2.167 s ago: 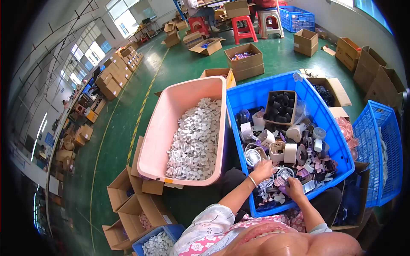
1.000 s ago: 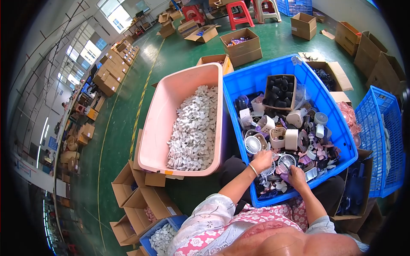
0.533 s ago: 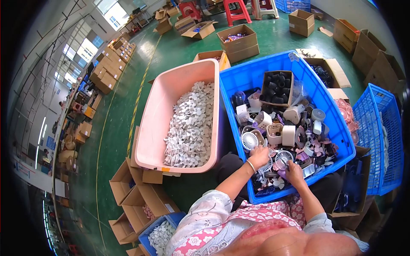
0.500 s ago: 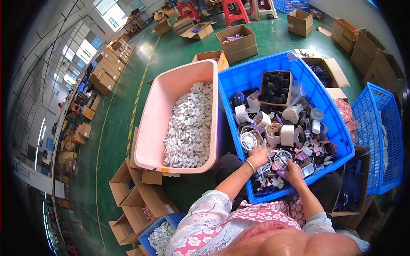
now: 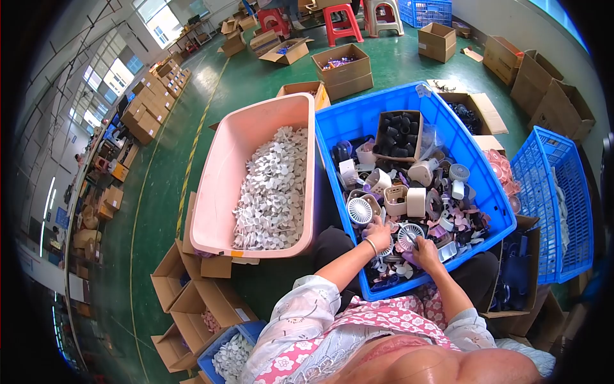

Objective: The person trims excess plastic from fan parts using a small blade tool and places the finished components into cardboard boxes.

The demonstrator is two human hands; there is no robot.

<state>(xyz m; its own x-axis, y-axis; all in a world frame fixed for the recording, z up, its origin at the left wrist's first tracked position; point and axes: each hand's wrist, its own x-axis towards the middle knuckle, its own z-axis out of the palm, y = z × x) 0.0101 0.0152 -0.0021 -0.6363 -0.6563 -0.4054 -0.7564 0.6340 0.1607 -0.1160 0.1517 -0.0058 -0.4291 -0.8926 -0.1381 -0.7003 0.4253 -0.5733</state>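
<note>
My right hand (image 5: 427, 253) is closed at the edge of a small fan with a round white grille (image 5: 409, 235). Something purple shows beneath that hand, and a short dark piece by its fingertips is too small to name. My left hand (image 5: 378, 235) has its fingers bent together beside another white round grille (image 5: 387, 247), partly hidden; what it grips is unclear. Left of it lies a third round grille (image 5: 359, 210). Both hands are over the blue tub (image 5: 384, 291), among white housings (image 5: 416, 202), a small white fan (image 5: 458, 173) and loose mixed fan parts.
To the left stands a pink tub (image 5: 211, 192) heaped with white fan blades (image 5: 272, 192). A carton of black parts (image 5: 403, 134) sits inside the blue tub. At right is a blue crate (image 5: 543, 211); open cartons (image 5: 217, 301) lie at lower left. Red stools (image 5: 342, 25) stand farther back.
The whole view has shifted slightly, so the tubs appear a little farther left. Both hands stay by the same grilles, with only slight finger movement.
</note>
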